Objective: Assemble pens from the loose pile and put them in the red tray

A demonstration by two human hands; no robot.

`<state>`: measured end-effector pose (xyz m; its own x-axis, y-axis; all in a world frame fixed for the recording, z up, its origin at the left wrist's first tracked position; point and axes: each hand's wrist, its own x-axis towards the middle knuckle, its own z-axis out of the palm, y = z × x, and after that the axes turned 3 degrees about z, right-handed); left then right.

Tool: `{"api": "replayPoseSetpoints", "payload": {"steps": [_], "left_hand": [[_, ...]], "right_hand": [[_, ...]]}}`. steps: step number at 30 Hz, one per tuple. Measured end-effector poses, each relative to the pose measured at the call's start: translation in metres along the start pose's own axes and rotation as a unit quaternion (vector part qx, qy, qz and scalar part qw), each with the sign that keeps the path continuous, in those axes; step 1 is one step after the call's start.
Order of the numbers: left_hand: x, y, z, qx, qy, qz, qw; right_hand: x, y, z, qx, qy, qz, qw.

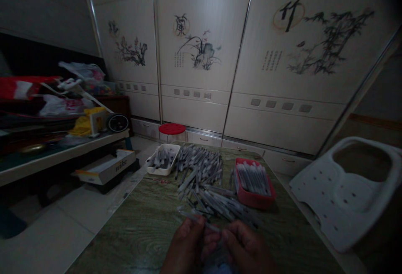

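Observation:
At the near edge of the table, my left hand (186,242) is closed around a slim, clear-bodied pen (212,226). My right hand (246,244) pinches at the pen's right end, close beside the left fingers. Just beyond the hands lies a large loose heap of similar pens (201,165), spreading back across the table. To the right of the heap, a red plastic basket (256,200) holds a row of pens lined up side by side. A white tray (171,169) at the far left contains more pens lying in a jumble.
The pens lie on a wood-grain table (135,228). A white plastic chair (333,194) stands close on the right. Behind are a red stool (172,129) and sliding wardrobe doors (194,111). On the left, a cluttered bench (63,152) stands above a shoe box (106,168).

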<state>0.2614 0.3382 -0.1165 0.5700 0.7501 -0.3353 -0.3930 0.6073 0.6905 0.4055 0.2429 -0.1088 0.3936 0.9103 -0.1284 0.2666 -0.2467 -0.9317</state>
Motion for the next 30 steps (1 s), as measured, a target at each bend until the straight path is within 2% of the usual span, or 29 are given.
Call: {"api": "replayPoseSetpoints", "payload": {"steps": [6, 11, 15, 20, 22, 25, 30], "left_hand": [[0.0, -0.002, -0.001, 0.007, 0.0, 0.006, 1.0], [0.0, -0.003, -0.001, -0.005, -0.004, 0.001, 1.0], [-0.003, 0.0, 0.002, 0.006, -0.016, 0.001, 1.0], [-0.005, 0.002, 0.004, 0.009, -0.017, 0.002, 1.0], [-0.003, 0.0, 0.001, 0.011, -0.01, 0.004, 1.0], [0.001, -0.004, -0.003, 0.008, -0.01, 0.005, 1.0], [0.001, -0.005, -0.004, 0.013, -0.011, 0.011, 1.0]], "right_hand": [[-0.004, -0.001, 0.003, 0.012, 0.023, 0.015, 1.0], [0.0, -0.002, -0.004, -0.019, -0.002, -0.029, 0.999], [-0.002, -0.001, -0.003, -0.019, -0.03, -0.018, 0.999], [-0.009, -0.009, -0.002, -0.009, 0.008, 0.014, 1.0], [-0.009, -0.012, -0.006, -0.016, 0.009, -0.003, 1.0], [-0.006, -0.012, -0.011, -0.032, 0.002, -0.032, 0.999], [-0.007, -0.009, -0.007, -0.025, -0.028, -0.004, 0.999]]}}
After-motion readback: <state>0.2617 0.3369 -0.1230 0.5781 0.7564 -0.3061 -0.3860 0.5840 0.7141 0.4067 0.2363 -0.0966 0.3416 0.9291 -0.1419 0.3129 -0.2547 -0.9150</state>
